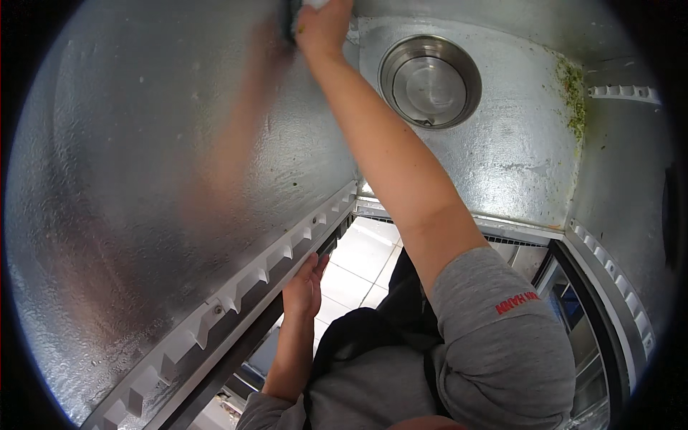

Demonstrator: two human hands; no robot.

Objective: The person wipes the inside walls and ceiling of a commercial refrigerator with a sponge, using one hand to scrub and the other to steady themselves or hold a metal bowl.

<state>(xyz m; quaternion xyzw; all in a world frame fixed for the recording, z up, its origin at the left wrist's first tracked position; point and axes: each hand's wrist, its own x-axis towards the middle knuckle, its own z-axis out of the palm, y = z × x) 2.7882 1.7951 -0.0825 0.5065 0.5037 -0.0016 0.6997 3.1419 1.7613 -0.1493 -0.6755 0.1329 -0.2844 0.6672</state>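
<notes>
My right hand (325, 29) reaches up to the top of the view, holding a dark and white pad or cloth (290, 19) against the metal side wall (177, 97) of a cabinet interior. The pad is partly cut off by the picture's edge. My left hand (303, 287) rests on the frame at the cabinet's opening, its fingers around the dark edge, and no object shows in it. A round stainless steel bowl (430, 80) stands on the cabinet floor, right of my right forearm; what looks like clear liquid lies in it.
Green food scraps (572, 99) lie along the right edge of the cabinet floor (510, 145). Notched white shelf rails (231, 293) run along the left wall, with others (613, 274) on the right. A dark-framed glass door (580, 322) is at lower right. White floor tiles (349, 269) show below the opening.
</notes>
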